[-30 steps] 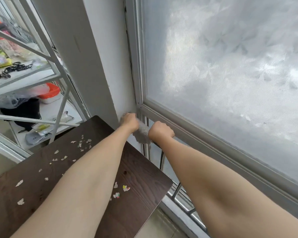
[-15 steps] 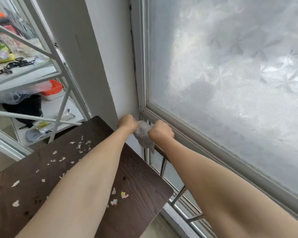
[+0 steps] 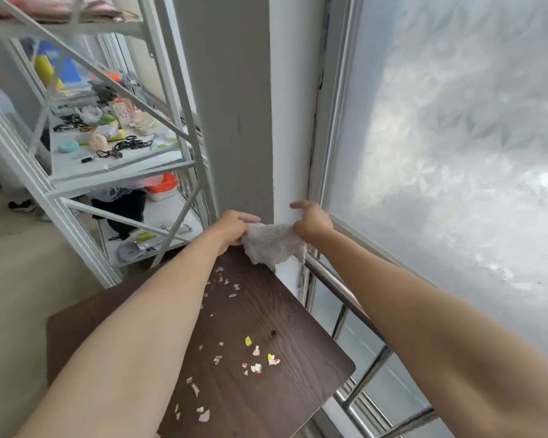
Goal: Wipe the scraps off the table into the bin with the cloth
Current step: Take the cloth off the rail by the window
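A: Above the far corner of the table [image 3: 282, 317], just beside the railing [image 3: 332, 281], the cloth [image 3: 271, 243] hangs stretched between both hands. The left hand [image 3: 233, 229] pinches one top corner; the right hand [image 3: 312, 221] pinches the other, its spare fingers lifted

B: How would it handle?

A: Soft, light and limp, I'd judge; the lower edge droops. Bunched into a pad under one palm, it should push better

B: And the scraps [image 3: 257, 358]?

A: Scattered over the dark tabletop, light enough to flutter. No bin in view
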A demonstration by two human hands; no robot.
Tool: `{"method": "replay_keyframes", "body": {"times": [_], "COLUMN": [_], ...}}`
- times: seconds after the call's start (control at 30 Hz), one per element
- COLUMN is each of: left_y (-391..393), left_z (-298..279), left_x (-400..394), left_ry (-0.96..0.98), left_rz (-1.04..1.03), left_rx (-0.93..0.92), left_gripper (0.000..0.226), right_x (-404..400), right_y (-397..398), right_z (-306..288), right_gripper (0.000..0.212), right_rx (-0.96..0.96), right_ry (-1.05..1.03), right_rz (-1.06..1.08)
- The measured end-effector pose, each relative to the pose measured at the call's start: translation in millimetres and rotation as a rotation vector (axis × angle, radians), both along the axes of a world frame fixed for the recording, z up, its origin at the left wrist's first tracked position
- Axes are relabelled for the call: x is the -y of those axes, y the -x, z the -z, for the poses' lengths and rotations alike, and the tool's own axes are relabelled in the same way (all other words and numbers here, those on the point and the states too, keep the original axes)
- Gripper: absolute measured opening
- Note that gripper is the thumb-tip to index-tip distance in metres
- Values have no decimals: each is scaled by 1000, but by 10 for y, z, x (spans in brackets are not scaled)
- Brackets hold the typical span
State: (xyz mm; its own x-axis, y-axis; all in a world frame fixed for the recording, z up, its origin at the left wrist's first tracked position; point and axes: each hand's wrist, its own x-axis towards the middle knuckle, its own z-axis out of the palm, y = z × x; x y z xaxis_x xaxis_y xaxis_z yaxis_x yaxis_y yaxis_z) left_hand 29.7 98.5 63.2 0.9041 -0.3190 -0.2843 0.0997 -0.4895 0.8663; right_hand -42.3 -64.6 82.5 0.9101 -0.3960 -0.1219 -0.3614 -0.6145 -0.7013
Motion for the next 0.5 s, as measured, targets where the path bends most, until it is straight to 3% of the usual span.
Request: {"method": "replay_keyframes", "body": {"times": [0.07, 0.23, 0.4, 0.5], "left_y": [54, 196, 285, 321], "left_z": [-171, -482, -633, -726], "left_x": [-250, -791, -1233, -1482], "left_ry": [-13, -160, -324, -302], "left_rz": [-1, 32, -46, -85], "left_rx": [13, 200, 404, 475], "left_gripper": [37, 52, 30, 11], "right_x": [-177, -632, -1068, -1244], "right_y": [1, -39, -40, -67], "right_z": [-126, -373, -535, -613], "right_gripper": [43, 34, 31, 21], "right_rx": [2, -15, 44, 79], "right_ry": [-17, 60, 233, 288], "right_rz": [-64, -185, -283, -294]}}
